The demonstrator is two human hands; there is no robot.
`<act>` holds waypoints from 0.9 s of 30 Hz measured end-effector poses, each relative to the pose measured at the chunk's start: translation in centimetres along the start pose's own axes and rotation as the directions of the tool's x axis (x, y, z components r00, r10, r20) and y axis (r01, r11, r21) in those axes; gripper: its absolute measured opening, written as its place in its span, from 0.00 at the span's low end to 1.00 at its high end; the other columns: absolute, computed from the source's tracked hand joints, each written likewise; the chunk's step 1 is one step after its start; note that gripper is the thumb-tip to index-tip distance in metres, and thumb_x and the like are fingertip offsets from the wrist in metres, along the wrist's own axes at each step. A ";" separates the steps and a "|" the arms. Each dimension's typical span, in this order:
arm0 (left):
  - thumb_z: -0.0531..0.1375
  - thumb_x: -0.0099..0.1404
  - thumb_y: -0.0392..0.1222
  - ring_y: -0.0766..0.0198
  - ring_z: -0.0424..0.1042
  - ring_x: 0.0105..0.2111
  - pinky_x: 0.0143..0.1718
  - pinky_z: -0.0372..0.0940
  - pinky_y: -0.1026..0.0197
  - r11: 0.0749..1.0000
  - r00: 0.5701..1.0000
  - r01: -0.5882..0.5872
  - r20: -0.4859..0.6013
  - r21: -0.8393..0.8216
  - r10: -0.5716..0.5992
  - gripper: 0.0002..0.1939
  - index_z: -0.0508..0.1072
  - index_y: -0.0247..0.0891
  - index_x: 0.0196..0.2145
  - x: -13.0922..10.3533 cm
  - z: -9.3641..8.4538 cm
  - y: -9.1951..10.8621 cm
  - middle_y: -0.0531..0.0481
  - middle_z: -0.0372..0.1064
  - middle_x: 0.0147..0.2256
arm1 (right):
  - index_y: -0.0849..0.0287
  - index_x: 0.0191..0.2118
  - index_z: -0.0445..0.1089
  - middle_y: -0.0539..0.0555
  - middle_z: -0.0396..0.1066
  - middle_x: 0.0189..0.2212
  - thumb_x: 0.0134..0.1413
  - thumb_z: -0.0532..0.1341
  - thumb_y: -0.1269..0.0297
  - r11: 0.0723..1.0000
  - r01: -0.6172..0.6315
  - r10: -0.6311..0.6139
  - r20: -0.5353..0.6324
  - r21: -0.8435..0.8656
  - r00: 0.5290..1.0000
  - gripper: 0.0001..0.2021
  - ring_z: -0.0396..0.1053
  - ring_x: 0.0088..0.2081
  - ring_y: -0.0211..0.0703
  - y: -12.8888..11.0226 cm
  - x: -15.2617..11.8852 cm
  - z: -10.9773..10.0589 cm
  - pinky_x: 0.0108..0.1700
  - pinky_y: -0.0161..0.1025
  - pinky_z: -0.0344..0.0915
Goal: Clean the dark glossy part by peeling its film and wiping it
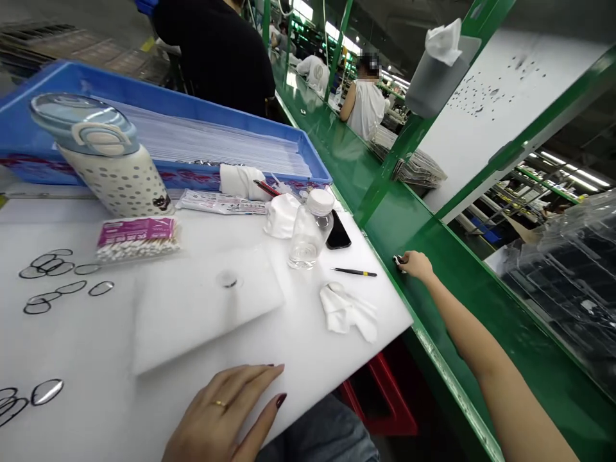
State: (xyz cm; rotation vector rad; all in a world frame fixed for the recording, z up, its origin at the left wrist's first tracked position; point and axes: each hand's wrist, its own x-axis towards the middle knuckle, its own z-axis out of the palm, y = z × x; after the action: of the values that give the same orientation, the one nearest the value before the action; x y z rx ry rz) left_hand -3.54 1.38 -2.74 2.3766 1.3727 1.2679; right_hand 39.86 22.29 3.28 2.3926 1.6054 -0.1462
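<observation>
My left hand (pixel 226 414) rests on the white work surface near its front edge, fingers stretched out and holding nothing. Behind it lies a white foam pad (pixel 192 321) with a small round clear piece (pixel 230 279) on top. Far to the right, my right hand (pixel 418 264) reaches over the green bench and pinches a small black-and-white object (pixel 399 263); its kind is too small to make out. Between the hands are a crumpled white cloth (pixel 349 311), tweezers (pixel 353 272) and a clear bottle (pixel 310 231) with a white cap.
Thin black-rimmed rings (pixel 51 263) lie at the left. A bag of cotton swabs (pixel 138 237) and a tumbler (pixel 113 167) stand before a blue tray (pixel 308 151) of white sheets. A black phone (pixel 339 231) is behind the bottle. Several co-workers sit farther back.
</observation>
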 end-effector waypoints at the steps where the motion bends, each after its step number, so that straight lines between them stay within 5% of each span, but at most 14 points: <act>1: 0.54 0.71 0.45 0.58 0.76 0.38 0.37 0.72 0.58 1.000 1.000 -0.019 -0.002 0.002 0.019 0.13 0.74 0.45 0.48 0.1 -0.1 0.1 0.51 0.78 0.40 | 0.60 0.55 0.68 0.58 0.69 0.53 0.65 0.61 0.57 1.000 -0.008 0.008 -0.002 0.008 1.000 0.17 0.70 0.50 0.47 0.4 -1.0 0.2 0.50 0.50 0.71; 7: 0.55 0.70 0.42 0.57 0.77 0.36 0.35 0.72 0.56 0.999 0.998 0.000 -0.057 -0.037 -0.003 0.10 0.75 0.43 0.45 -0.3 0.0 0.7 0.49 0.77 0.37 | 0.61 0.53 0.68 0.58 0.70 0.49 0.64 0.61 0.58 0.996 0.011 -0.004 -0.079 0.088 0.997 0.17 0.72 0.46 0.45 0.2 -5.3 -1.3 0.47 0.48 0.72; 10: 0.57 0.69 0.41 0.56 0.77 0.37 0.36 0.73 0.55 0.997 0.998 0.046 -0.043 -0.055 -0.048 0.09 0.76 0.42 0.44 -0.4 0.0 1.0 0.48 0.77 0.38 | 0.62 0.52 0.67 0.58 0.74 0.43 0.60 0.63 0.63 0.960 0.238 -0.212 -0.172 0.148 0.962 0.16 0.73 0.43 0.46 -1.9 -8.2 -3.1 0.47 0.47 0.71; 12: 0.58 0.68 0.39 0.54 0.77 0.40 0.39 0.74 0.53 0.993 0.994 0.107 -0.004 -0.053 -0.107 0.11 0.75 0.41 0.46 -0.3 0.1 1.3 0.47 0.77 0.40 | 0.59 0.52 0.65 0.56 0.75 0.42 0.56 0.63 0.67 0.860 0.475 -0.434 -0.222 0.188 0.873 0.18 0.74 0.44 0.46 -4.3 -10.8 -3.9 0.50 0.45 0.70; 15: 0.60 0.65 0.38 0.51 0.76 0.49 0.45 0.75 0.51 0.971 0.970 0.238 0.055 -0.020 -0.237 0.23 0.67 0.41 0.58 -0.1 0.3 1.7 0.42 0.72 0.52 | 0.55 0.51 0.66 0.53 0.75 0.44 0.50 0.64 0.68 0.588 0.779 -0.738 -0.249 0.218 0.627 0.21 0.74 0.45 0.45 -9.2 -15.5 -3.5 0.51 0.44 0.69; 19: 0.59 0.64 0.35 0.49 0.72 0.55 0.47 0.74 0.51 0.948 0.947 0.317 0.062 0.001 -0.316 0.40 0.47 0.45 0.69 -0.8 0.3 2.1 0.38 0.61 0.63 | 0.57 0.51 0.68 0.56 0.76 0.41 0.51 0.62 0.73 0.058 0.996 -0.973 -0.220 0.068 0.072 0.20 0.74 0.43 0.47 -16.0 -20.8 -1.2 0.47 0.46 0.70; 20: 0.58 0.65 0.33 0.50 0.73 0.54 0.46 0.75 0.52 0.945 0.944 0.328 0.044 0.009 -0.328 0.41 0.45 0.47 0.70 -1.1 0.3 2.2 0.38 0.61 0.63 | 0.58 0.51 0.69 0.57 0.76 0.40 0.51 0.61 0.74 -0.036 0.999 -0.979 -0.204 0.035 -0.028 0.19 0.74 0.43 0.47 -17.2 -21.6 -0.7 0.47 0.47 0.70; 22: 0.55 0.66 0.30 0.52 0.76 0.50 0.41 0.76 0.55 0.933 0.934 0.357 -0.011 0.043 -0.357 0.39 0.46 0.48 0.69 -2.0 0.3 2.6 0.40 0.65 0.60 | 0.58 0.49 0.71 0.56 0.77 0.41 0.52 0.61 0.76 -0.140 0.989 -0.974 -0.187 0.049 -0.128 0.17 0.74 0.44 0.46 -18.9 -22.3 -0.2 0.47 0.45 0.71; 24: 0.55 0.67 0.30 0.54 0.78 0.45 0.39 0.76 0.56 0.917 0.921 0.389 -0.073 0.094 -0.383 0.34 0.52 0.47 0.67 -2.6 0.4 3.2 0.42 0.70 0.54 | 0.57 0.43 0.73 0.54 0.77 0.40 0.56 0.61 0.74 -0.158 0.976 -0.962 -0.246 0.148 -0.118 0.10 0.75 0.42 0.43 -19.7 -22.0 -0.2 0.45 0.42 0.72; 25: 0.57 0.67 0.31 0.53 0.79 0.43 0.38 0.76 0.56 0.908 0.914 0.403 -0.096 0.119 -0.393 0.32 0.56 0.46 0.66 -2.8 0.5 3.5 0.43 0.72 0.52 | 0.57 0.39 0.73 0.53 0.77 0.37 0.58 0.61 0.71 -0.128 0.968 -0.947 -0.318 0.214 -0.055 0.06 0.75 0.39 0.41 -19.9 -21.5 -0.4 0.42 0.39 0.72; 27: 0.63 0.65 0.34 0.52 0.79 0.41 0.37 0.76 0.55 0.897 0.909 0.415 -0.112 0.150 -0.401 0.31 0.60 0.42 0.63 -2.8 0.7 4.1 0.42 0.73 0.49 | 0.57 0.34 0.71 0.51 0.76 0.31 0.60 0.61 0.66 -0.033 0.942 -0.842 -0.518 0.333 0.153 0.04 0.74 0.33 0.39 -20.6 -20.4 -0.9 0.38 0.38 0.71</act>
State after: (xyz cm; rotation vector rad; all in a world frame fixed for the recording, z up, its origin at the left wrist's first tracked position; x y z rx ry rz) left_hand -0.98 -2.94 -2.93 1.9890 1.9482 1.1717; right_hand 12.96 11.66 5.50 0.9621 3.4084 -0.8494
